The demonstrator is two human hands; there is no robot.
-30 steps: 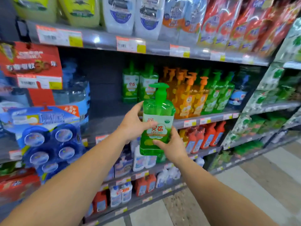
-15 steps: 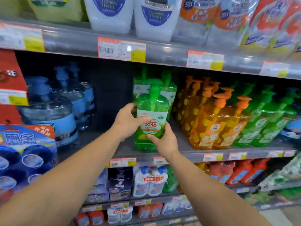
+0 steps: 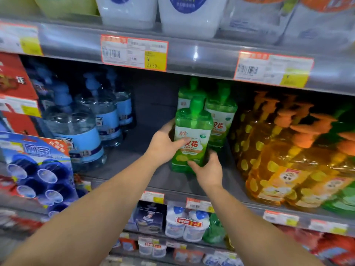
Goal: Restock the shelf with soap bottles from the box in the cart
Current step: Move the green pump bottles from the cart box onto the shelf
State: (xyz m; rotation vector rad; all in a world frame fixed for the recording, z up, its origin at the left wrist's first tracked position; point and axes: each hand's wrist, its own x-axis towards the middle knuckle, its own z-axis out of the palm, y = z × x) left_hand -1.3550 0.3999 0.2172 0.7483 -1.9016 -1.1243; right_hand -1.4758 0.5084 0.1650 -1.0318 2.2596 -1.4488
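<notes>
A green soap bottle (image 3: 194, 129) with a pump top and a white and green label stands upright on the grey middle shelf (image 3: 149, 181). My left hand (image 3: 165, 146) grips its left side, thumb across the label. My right hand (image 3: 208, 169) holds its lower right corner from the front. Two more green soap bottles (image 3: 221, 116) stand just behind it, deeper on the shelf. The box and the cart are out of view.
Blue water-like bottles (image 3: 82, 127) stand to the left, with a gap of bare shelf between them and the green bottle. Orange pump bottles (image 3: 272, 154) crowd the right. The upper shelf edge with price tags (image 3: 134, 52) hangs low overhead. Blue packs (image 3: 36, 169) hang at left.
Both hands have carried the green bottle forward from in front of the shelf onto the middle shelf, in front of the other green bottles. The camera has moved closer.
</notes>
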